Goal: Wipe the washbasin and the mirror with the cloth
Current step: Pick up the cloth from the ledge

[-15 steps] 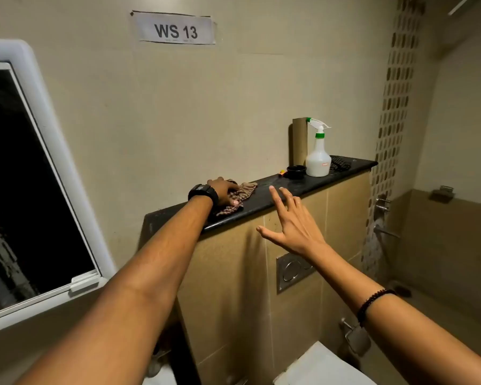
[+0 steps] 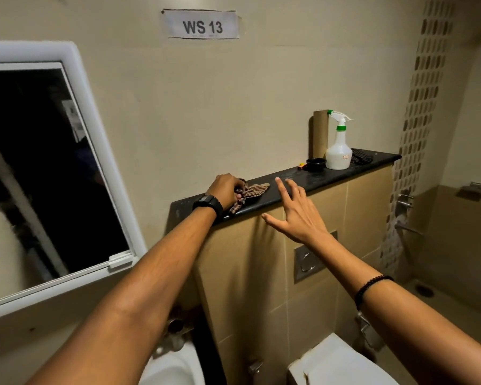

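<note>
Two hands reach the shelf (image 2: 331,175): the left hand (image 2: 227,190) grips the cloth (image 2: 250,194), the right hand (image 2: 297,213) beside it spread, empty.

the left hand (image 2: 227,190) grips a striped cloth (image 2: 250,193) bunched on the black ledge (image 2: 328,176). the right hand (image 2: 296,211) hovers spread beside it, fingertips seemingly near the ledge edge. a white spray bottle (image 2: 338,151) stands further along; the mirror (image 2: 39,173) hangs left, and the washbasin (image 2: 175,368) rim shows below.
</note>
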